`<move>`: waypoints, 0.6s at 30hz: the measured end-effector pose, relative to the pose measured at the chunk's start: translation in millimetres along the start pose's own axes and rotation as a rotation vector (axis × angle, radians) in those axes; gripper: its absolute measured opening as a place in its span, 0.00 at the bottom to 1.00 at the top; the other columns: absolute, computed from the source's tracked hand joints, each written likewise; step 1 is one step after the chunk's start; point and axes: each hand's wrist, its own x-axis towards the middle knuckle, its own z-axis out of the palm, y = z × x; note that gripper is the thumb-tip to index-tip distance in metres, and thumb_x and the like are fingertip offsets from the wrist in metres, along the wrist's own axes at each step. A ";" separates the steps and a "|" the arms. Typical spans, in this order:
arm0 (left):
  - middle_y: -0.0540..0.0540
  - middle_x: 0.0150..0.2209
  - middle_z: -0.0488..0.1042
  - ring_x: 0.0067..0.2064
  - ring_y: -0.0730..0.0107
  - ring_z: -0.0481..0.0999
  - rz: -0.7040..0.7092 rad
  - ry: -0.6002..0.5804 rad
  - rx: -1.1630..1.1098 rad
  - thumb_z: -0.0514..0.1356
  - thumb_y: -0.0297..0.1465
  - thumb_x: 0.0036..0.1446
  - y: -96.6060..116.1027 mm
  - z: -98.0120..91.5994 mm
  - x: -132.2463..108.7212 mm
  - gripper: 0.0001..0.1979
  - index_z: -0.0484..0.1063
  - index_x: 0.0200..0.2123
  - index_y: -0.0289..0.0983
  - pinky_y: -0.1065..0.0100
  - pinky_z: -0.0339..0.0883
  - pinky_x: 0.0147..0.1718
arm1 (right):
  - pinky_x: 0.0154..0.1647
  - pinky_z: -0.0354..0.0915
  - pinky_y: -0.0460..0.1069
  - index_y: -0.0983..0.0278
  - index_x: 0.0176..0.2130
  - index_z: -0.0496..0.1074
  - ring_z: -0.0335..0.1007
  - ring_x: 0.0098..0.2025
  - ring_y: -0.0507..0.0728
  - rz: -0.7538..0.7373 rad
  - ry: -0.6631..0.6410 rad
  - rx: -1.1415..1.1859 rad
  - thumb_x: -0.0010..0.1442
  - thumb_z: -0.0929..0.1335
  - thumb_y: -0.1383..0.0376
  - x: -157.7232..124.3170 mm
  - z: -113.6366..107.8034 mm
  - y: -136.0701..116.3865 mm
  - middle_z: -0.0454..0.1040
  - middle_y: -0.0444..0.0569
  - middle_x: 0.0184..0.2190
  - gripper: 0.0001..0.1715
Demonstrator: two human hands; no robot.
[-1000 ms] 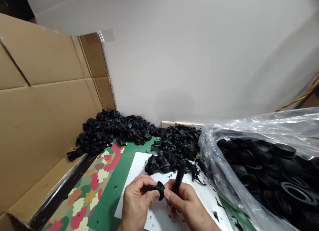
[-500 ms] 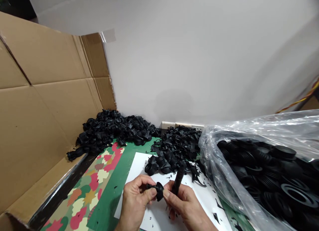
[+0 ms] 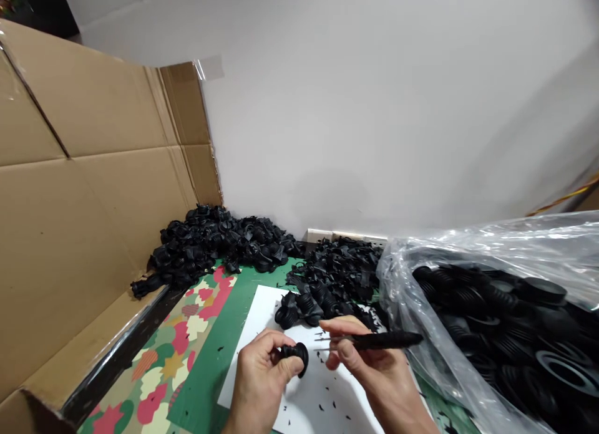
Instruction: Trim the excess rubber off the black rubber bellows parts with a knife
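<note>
A black ribbed rubber boot (image 3: 301, 358) is pinched between the thumb and fingers of my left hand (image 3: 262, 375), its round end facing right. My right hand (image 3: 369, 365) grips a black-handled tool (image 3: 386, 340) with two thin metal prongs. The prongs point left toward the rubber boot, with a small gap between them and it. Below both hands lies a white sheet (image 3: 304, 406) sprinkled with small black scraps. Several more ribbed rubber pieces (image 3: 309, 306) rest at the sheet's far edge.
A heap of black rubber parts (image 3: 219, 237) lies back left by a cardboard wall (image 3: 103, 203). Black trimmings (image 3: 346, 265) are piled behind the sheet. On the right, a clear plastic bag (image 3: 407, 309) holds many black rubber parts. A pale wall (image 3: 350, 110) stands behind.
My right hand has moved right, away from the rubber boot, and its tool has swung from upright to nearly level. My left hand has turned the boot and keeps hold of it.
</note>
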 end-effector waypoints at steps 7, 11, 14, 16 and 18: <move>0.50 0.24 0.71 0.27 0.69 0.69 0.074 -0.054 0.060 0.63 0.23 0.41 -0.2 -0.8 -2.7 0.03 0.76 0.21 0.36 0.72 0.62 0.26 | 0.29 0.68 0.51 0.62 0.29 0.78 0.70 0.29 0.57 0.079 0.088 0.085 0.42 0.77 0.54 -8.7 16.8 4.7 0.74 0.50 0.32 0.16; 0.49 0.25 0.71 0.28 0.68 0.69 0.128 -0.076 0.098 0.62 0.22 0.43 0.7 -0.4 -4.1 0.04 0.75 0.21 0.37 0.72 0.61 0.27 | 0.27 0.68 0.50 0.63 0.26 0.78 0.69 0.27 0.56 0.089 0.120 0.115 0.41 0.77 0.55 -10.8 21.4 -0.3 0.74 0.49 0.28 0.15; 0.49 0.26 0.71 0.29 0.68 0.70 0.169 -0.080 0.140 0.61 0.22 0.43 0.1 -0.3 -4.9 0.05 0.74 0.22 0.37 0.72 0.61 0.27 | 0.27 0.67 0.49 0.63 0.26 0.78 0.68 0.24 0.54 0.110 0.120 0.140 0.41 0.77 0.56 -10.3 21.2 -2.1 0.74 0.47 0.24 0.14; 0.49 0.26 0.71 0.29 0.68 0.70 0.203 -0.081 0.165 0.61 0.22 0.44 -1.2 -0.8 -5.4 0.05 0.74 0.22 0.37 0.72 0.61 0.27 | 0.27 0.67 0.48 0.63 0.26 0.78 0.68 0.23 0.53 0.126 0.091 0.150 0.41 0.77 0.57 -9.3 19.6 -1.5 0.73 0.46 0.22 0.14; 0.49 0.26 0.71 0.28 0.68 0.70 0.241 -0.081 0.188 0.61 0.21 0.45 -2.8 -1.4 -5.7 0.05 0.74 0.23 0.37 0.72 0.62 0.26 | 0.27 0.67 0.47 0.63 0.27 0.78 0.68 0.23 0.53 0.114 0.058 0.134 0.43 0.77 0.57 -8.7 18.5 -0.5 0.73 0.45 0.22 0.13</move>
